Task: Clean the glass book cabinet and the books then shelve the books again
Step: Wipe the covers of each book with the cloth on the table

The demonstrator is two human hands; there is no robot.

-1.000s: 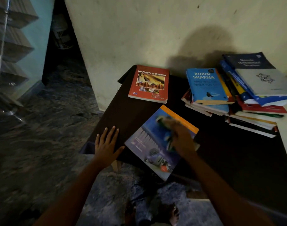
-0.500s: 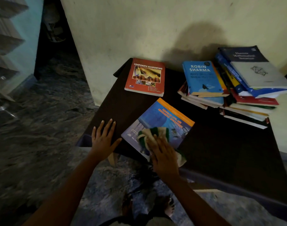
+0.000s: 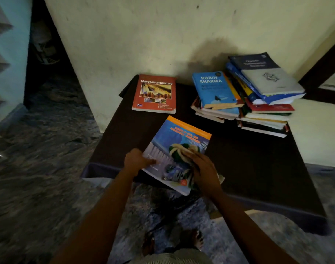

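left grip on book, dark table

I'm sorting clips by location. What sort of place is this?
Probably a room in a home: a dark table by a plain painted wall, stacked books on it, and a stone-patterned floor. The left hand grips a blue book while the right hand presses a cloth on it.

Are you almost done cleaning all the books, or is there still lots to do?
Not yet. Done: the books are out on the table. In hand: the left hand grips the blue book while the right hand presses a cloth on its cover. Left: the short stack and tall stack wait; whether the red book is wiped, I cannot tell. None is shelved yet.
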